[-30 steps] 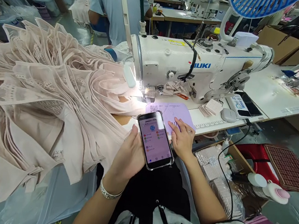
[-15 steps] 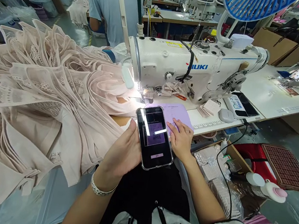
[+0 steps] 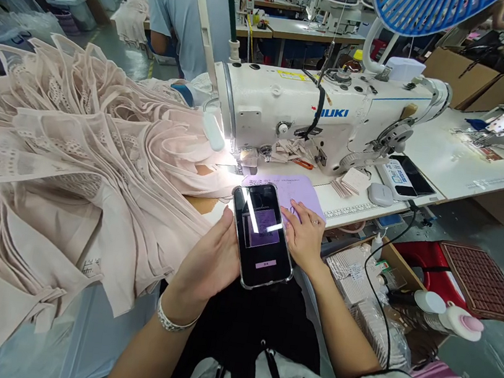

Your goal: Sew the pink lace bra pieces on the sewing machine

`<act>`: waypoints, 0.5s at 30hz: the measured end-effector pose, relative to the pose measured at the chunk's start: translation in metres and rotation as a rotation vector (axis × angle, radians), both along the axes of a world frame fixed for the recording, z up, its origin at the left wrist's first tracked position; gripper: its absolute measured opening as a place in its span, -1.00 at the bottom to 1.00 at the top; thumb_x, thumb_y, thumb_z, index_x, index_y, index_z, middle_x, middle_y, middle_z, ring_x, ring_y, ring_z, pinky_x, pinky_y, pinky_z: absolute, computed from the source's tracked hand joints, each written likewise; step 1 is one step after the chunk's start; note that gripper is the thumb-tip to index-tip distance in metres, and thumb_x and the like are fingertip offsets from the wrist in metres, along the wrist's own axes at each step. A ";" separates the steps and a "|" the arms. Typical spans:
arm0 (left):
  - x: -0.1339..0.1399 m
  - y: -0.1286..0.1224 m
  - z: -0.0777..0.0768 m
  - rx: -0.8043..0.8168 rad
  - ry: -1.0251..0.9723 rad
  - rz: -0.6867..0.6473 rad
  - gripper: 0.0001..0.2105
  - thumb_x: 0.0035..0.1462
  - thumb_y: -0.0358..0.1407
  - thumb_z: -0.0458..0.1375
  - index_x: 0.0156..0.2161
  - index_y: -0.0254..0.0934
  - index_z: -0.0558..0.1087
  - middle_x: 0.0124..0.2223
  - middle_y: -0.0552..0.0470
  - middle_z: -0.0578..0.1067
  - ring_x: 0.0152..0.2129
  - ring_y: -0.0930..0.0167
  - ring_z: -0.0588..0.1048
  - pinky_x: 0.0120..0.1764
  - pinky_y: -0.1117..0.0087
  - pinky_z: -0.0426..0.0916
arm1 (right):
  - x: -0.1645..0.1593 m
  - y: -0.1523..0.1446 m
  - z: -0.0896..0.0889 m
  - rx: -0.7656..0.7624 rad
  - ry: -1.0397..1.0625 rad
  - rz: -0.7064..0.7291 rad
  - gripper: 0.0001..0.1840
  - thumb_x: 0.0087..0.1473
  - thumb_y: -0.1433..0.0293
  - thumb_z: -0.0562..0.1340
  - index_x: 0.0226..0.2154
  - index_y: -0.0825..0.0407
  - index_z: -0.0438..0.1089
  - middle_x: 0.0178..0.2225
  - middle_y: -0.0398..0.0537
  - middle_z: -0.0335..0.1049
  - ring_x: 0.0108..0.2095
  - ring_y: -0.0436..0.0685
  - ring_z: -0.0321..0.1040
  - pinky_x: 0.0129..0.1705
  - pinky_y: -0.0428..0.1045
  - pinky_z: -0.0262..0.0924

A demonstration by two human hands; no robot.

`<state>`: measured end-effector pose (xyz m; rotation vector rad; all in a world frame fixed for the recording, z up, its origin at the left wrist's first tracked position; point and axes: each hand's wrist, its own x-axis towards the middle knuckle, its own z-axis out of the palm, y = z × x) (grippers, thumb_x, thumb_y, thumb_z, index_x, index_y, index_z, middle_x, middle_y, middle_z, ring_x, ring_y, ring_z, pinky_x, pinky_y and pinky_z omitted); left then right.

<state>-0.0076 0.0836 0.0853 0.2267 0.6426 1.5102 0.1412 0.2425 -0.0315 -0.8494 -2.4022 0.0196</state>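
Note:
My left hand [image 3: 211, 258] is closed round a smartphone [image 3: 262, 237] in a clear case, held over my lap at the table's front edge. Its lit screen shows a camera picture of something purple, with bright reflections across the glass. My right hand [image 3: 304, 237] lies with its fingers spread on a purple card [image 3: 296, 189], resting against it near the front edge. Printed marks show on the card, and the phone covers part of it. Behind the card stands a white sewing machine [image 3: 263, 106], its lamp lit at the needle.
A large pile of beige garment pieces [image 3: 65, 150] covers the left side. Right of the card are small stacked labels [image 3: 351, 183], a white rounded case [image 3: 380, 195] and a black device [image 3: 413, 177] with a hanging cable. A filled drawer [image 3: 392, 256] sits below. Another person [image 3: 192, 12] sits ahead.
My left hand has shifted the phone slightly right and down, so more of the card's printed top-left corner shows. My right hand stays on the card.

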 end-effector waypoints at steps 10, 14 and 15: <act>0.007 0.017 -0.042 -0.035 -0.013 0.132 -0.48 0.40 0.00 -0.03 0.26 -0.30 0.39 0.17 -0.21 0.53 0.21 0.12 0.42 0.29 0.02 0.23 | 0.000 -0.002 0.003 -0.019 0.005 -0.003 -0.59 0.33 0.40 0.06 0.11 -0.14 0.45 0.23 -0.04 0.38 0.23 0.23 0.23 0.13 0.16 -0.01; 0.003 0.022 -0.052 -0.062 -0.032 0.182 -0.49 0.42 -0.03 -0.06 0.29 -0.28 0.36 0.17 -0.22 0.53 0.17 0.17 0.47 0.27 0.07 0.26 | 0.001 -0.001 0.002 -0.023 -0.018 0.000 -0.57 0.32 0.40 0.06 0.14 -0.16 0.44 0.23 -0.05 0.37 0.23 0.23 0.22 0.14 0.16 0.00; 0.002 0.022 -0.055 -0.065 -0.044 0.187 -0.50 0.43 -0.04 -0.05 0.30 -0.27 0.34 0.18 -0.21 0.52 0.17 0.19 0.46 0.28 0.08 0.26 | 0.001 0.000 0.002 -0.028 -0.025 0.000 -0.57 0.32 0.40 0.06 0.14 -0.17 0.44 0.23 -0.05 0.37 0.23 0.24 0.22 0.14 0.17 -0.01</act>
